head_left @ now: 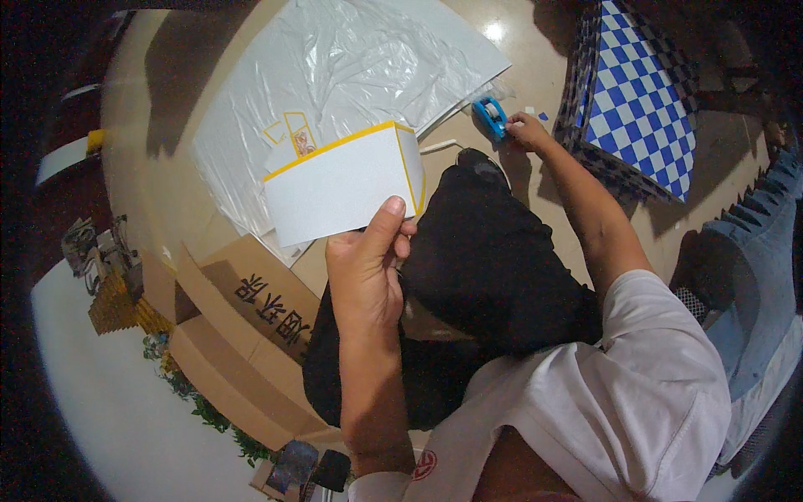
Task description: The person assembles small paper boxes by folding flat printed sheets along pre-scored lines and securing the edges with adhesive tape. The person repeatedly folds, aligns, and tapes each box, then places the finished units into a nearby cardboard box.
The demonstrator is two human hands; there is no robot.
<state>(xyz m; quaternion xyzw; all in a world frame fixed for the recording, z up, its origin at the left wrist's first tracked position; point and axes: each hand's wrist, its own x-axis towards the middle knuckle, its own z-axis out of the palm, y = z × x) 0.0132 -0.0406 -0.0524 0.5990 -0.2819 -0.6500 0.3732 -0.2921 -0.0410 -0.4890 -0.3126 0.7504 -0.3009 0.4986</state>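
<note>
My left hand [368, 276] holds up a folded white card with yellow edges [339, 188], thumb pressed on its lower right corner. My right hand [527, 130] reaches out to the floor, fingers curled against a small blue tape dispenser [489, 115]. My black-clad legs [485, 251] lie between the two arms. A thin white strip [439, 146] lies on the floor by the dispenser.
A white board under crumpled clear plastic film [351, 67] with small yellow-edged cut-outs [297, 134] lies ahead. A blue-and-white checkered box [640, 100] stands at the right. An open cardboard box [242, 335] sits at my left, with small items and greenery [113, 284] beyond.
</note>
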